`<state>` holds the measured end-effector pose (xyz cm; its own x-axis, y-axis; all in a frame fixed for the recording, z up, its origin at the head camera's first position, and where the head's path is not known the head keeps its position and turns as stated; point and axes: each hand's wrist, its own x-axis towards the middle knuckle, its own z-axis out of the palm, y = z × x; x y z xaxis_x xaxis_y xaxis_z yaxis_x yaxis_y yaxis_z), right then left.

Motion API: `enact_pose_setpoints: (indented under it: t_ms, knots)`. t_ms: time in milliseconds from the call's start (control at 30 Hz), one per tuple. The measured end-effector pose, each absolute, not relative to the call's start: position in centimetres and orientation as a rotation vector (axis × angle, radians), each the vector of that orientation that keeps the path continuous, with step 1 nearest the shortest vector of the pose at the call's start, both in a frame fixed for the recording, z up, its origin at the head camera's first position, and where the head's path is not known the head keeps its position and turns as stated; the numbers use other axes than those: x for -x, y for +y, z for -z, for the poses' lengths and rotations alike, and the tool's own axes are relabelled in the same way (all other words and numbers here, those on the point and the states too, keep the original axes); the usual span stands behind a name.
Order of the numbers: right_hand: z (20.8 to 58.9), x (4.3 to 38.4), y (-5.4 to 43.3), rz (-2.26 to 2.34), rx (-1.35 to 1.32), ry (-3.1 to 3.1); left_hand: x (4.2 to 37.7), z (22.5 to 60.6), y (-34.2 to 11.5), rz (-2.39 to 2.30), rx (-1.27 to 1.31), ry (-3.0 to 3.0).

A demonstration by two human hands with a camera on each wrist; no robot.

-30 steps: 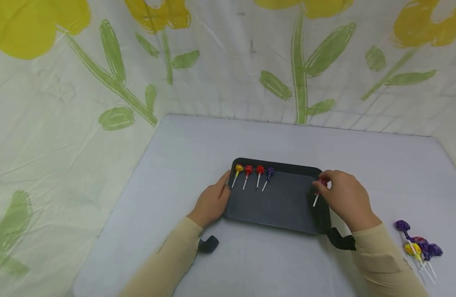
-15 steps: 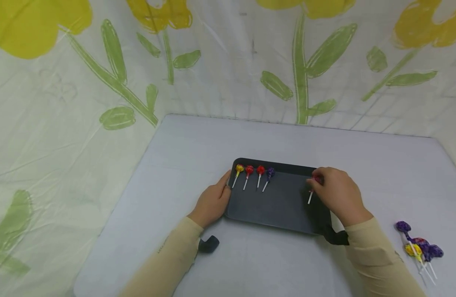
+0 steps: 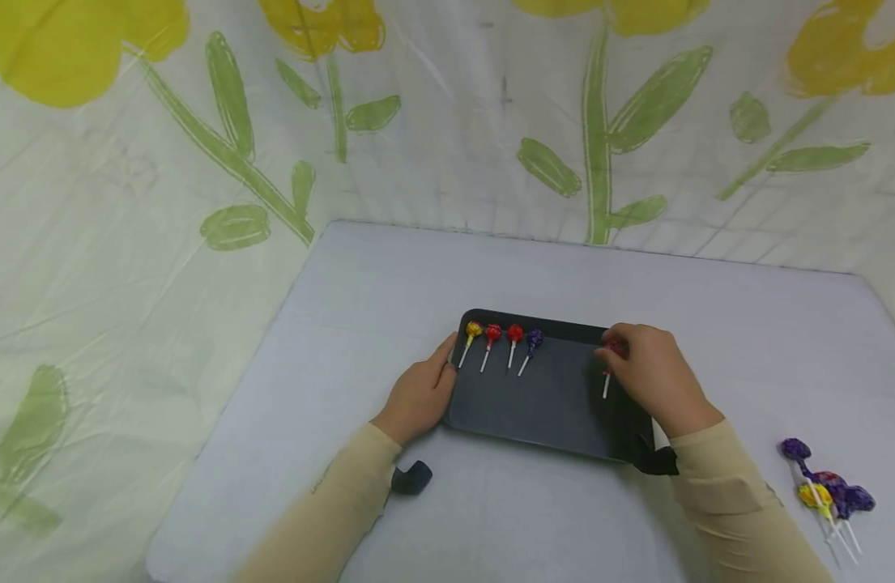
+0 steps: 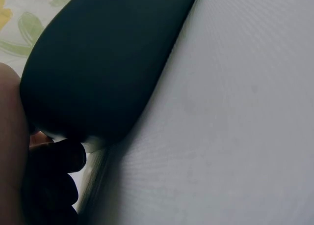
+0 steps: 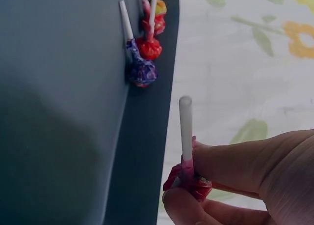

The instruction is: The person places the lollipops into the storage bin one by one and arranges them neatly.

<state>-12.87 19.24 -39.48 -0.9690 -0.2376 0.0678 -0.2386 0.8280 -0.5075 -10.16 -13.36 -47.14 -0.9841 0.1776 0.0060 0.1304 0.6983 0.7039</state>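
A dark grey rectangular tray (image 3: 542,413) lies on the white table. Its left end is gripped by my left hand (image 3: 416,397), and curled fingers (image 4: 59,158) show at the tray's edge in the left wrist view. Over the tray's right part, my right hand (image 3: 658,376) pinches a red-wrapped lollipop (image 5: 186,178) by its wrapped head, the white stick pointing away from the fingers. Along the tray's far side lie a yellow lollipop (image 3: 473,330), two red ones (image 3: 515,334) and a purple one (image 3: 535,338), sticks toward me.
At the table's right side sits a small heap of lollipops, with a purple one (image 3: 795,449) and a yellow one (image 3: 815,495) among them. A flower-printed sheet (image 3: 447,186) hangs behind the table (image 3: 389,283). Black wrist mounts (image 3: 412,478) stick out by both sleeves.
My right hand has moved left over the tray with the red lollipop, from its right rim inward. The left hand and the row of lollipops stay as they were.
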Motion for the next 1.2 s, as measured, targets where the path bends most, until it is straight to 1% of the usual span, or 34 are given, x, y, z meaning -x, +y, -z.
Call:
enact_pose_setpoints:
  t_ms: [567, 1200]
  knots:
    - [40.1, 14.1, 18.3, -0.894, -0.404, -3.055, 10.1, 47.2, -13.5, -1.173, -0.268, 2.829]
    - [40.8, 15.3, 16.5, -0.899, -0.525, -3.037, 10.0, 46.8, -13.5, -1.183, -0.243, 2.804]
